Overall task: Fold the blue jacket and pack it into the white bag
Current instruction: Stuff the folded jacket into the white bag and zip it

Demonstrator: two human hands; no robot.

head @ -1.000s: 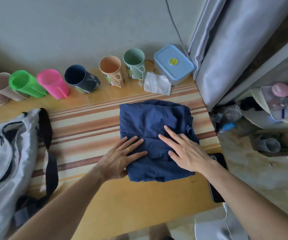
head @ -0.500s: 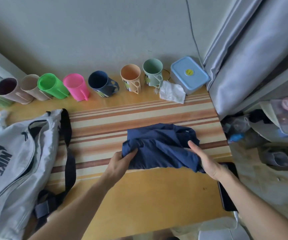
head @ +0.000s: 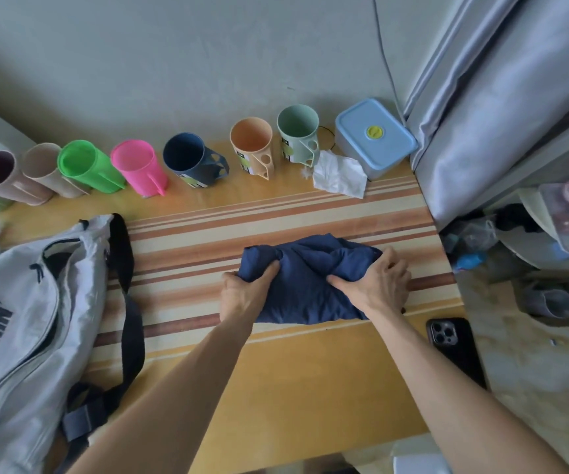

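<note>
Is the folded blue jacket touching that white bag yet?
Apart. The head view shows bare striped table between the blue jacket and the white bag.

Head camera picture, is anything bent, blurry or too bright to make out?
Head view: wide-angle bends the wall and table edges; soft daylight, no harsh glare; jacket, left hand and right hand sharp; the shelf clutter at right is blurred.

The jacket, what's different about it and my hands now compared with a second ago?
A second ago both hands lay flat on the folded jacket. Now the left hand and right hand grip the jacket at its two ends, and it is bunched into a narrower bundle on the table. The white bag, the row of cups and the phone lie as before.
</note>
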